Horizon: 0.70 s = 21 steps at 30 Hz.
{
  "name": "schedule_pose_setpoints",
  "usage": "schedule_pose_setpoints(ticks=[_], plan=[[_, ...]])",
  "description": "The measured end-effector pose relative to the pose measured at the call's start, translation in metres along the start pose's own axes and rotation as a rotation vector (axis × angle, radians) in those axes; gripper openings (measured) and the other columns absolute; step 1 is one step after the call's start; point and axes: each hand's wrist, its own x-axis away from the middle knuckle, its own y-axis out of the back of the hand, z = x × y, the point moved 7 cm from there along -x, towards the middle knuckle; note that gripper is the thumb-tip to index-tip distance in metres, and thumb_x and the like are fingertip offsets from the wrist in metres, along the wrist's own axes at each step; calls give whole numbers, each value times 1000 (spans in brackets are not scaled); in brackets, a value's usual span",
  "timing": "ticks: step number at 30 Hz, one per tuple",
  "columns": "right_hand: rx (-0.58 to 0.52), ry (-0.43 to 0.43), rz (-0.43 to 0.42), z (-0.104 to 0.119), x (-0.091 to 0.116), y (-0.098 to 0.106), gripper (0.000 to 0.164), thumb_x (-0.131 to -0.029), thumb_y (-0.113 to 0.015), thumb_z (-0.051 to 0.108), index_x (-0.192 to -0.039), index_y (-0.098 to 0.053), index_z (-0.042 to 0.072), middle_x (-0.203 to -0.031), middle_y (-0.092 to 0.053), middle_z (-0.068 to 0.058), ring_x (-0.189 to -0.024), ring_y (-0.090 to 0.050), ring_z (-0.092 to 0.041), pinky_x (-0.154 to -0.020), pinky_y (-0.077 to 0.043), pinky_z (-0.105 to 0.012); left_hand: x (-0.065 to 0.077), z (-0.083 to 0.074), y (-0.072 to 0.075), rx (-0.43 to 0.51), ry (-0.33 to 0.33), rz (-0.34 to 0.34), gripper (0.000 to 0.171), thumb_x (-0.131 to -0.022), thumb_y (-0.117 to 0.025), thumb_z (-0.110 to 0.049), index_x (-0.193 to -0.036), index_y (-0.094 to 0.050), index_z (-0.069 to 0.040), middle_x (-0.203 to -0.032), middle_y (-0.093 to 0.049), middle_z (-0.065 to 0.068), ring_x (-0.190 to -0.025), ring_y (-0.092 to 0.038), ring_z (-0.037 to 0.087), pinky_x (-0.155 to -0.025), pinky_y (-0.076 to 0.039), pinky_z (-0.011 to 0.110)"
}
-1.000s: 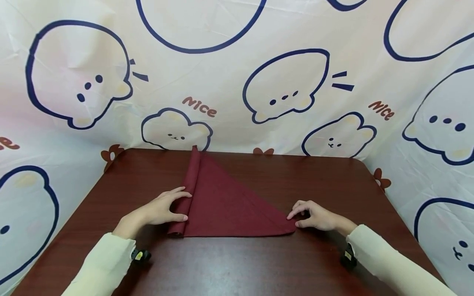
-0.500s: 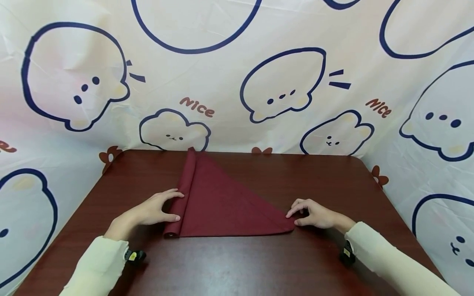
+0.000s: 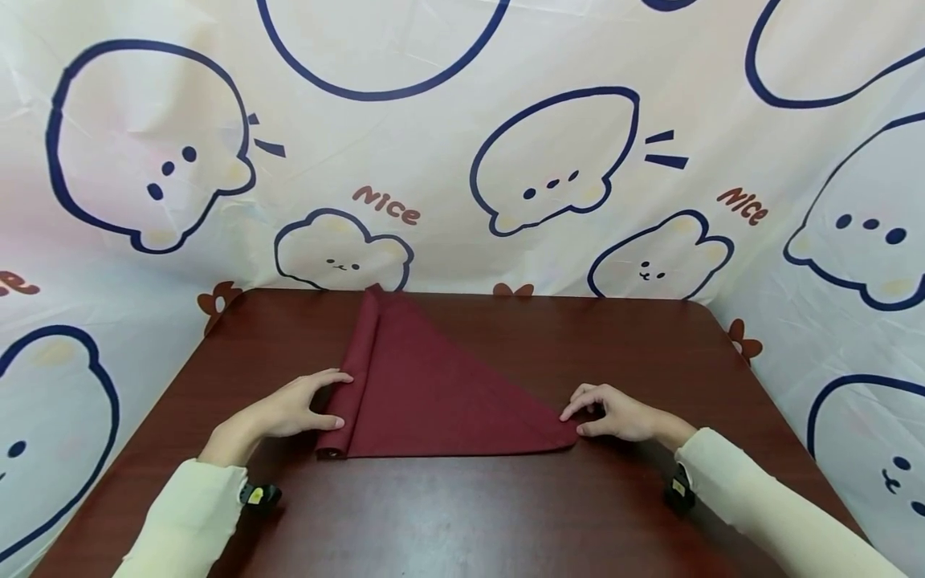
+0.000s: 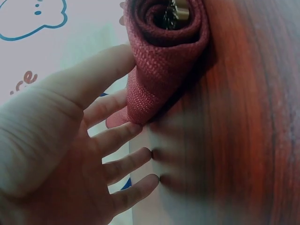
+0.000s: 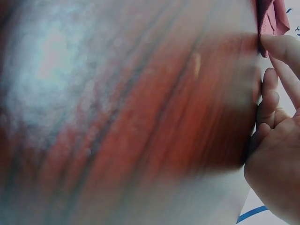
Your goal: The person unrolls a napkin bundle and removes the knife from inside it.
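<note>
A dark red cloth point(image 3: 441, 393) lies on the table as a triangle, its left side wound into a roll point(image 3: 352, 369). My left hand point(image 3: 289, 408) rests on the roll with thumb and fingers spread and fairly straight. In the left wrist view, the thumb and index finger touch the roll point(image 4: 157, 70). A shiny gold-coloured piece point(image 4: 179, 10) shows inside the roll's open end; most of it is hidden. At the cloth's right corner, my right hand point(image 3: 621, 413) pinches the tip between thumb and index finger. The right wrist view shows only a bit of the cloth point(image 5: 276, 18).
The dark brown wooden table point(image 3: 462, 514) reaches a printed fabric backdrop point(image 3: 448, 160) at its far edge and sides. The far end of the roll lies close to that backdrop. A black wrist device point(image 3: 260, 495) sits by each cuff.
The roll and my left hand have shifted a little to the left, and the left fingers reach less far over it. My right hand stays at the corner.
</note>
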Motion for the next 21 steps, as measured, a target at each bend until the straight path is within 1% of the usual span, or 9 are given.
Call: schedule_pose_setpoints(ticks=[6,14,17,21], plan=[[-3,3,5,-1,1,0,24,-91,-74,11,-114,-76,12,-109,-63,-9,-95,-51,-15,-84,-42,-25,-2,-1,-1,-15,4,8,70,-86,-81,-30,-143,-51,-4,-151,-43,31,-138,-41,51,-107,-39,68],[0,-7,12,0,0,-1,23,-91,-74,12,-114,-76,12,-109,-63,-8,-95,-51,-13,-84,-43,-25,1,-3,-1,-8,10,-3,70,-86,-81,-31,-143,-51,-5,-151,-44,30,-137,-42,50,-107,-40,68],[4,-9,10,-1,1,0,23,-91,-73,12,-114,-76,12,-109,-63,-8,-95,-51,-12,-84,-43,-25,0,-5,1,-6,0,-6,69,-86,-81,-31,-143,-52,-4,-150,-45,29,-136,-44,49,-106,-41,67],[5,-9,14,-1,0,0,23,-92,-73,13,-115,-76,12,-109,-63,-8,-95,-51,-12,-84,-42,-25,0,-9,5,-21,-23,-28,66,-85,-81,-28,-140,-54,-3,-149,-47,29,-136,-44,49,-107,-40,67]])
